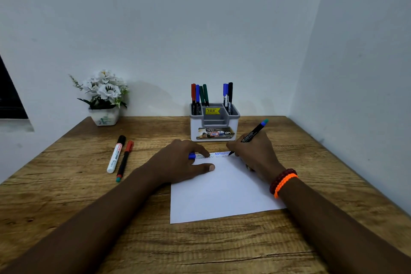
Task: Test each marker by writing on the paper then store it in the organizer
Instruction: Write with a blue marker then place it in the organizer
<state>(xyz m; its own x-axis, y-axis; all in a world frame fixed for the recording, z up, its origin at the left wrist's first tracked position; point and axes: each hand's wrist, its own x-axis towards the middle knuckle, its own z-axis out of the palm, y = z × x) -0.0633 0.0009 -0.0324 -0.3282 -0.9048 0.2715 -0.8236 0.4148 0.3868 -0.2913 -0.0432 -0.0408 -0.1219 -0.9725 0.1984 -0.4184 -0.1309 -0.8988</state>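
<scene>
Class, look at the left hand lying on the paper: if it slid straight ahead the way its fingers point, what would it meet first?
Probably the marker tip and the right hand gripping it, just across the scribbles on the paper. The left hand points right and slightly away; the depth is unclear.

Paper (222,193) lies before the organizer (214,127); two markers (120,158) left, flowerpot (104,115) seemingly behind them.

It looks like a small home study nook: a wood-grain bench (66,207) pushed into a corner of plain pale walls, a pot of white artificial flowers (104,98) at its far left corner, and a grey desk organizer (214,122) of markers at the far edge.
</scene>
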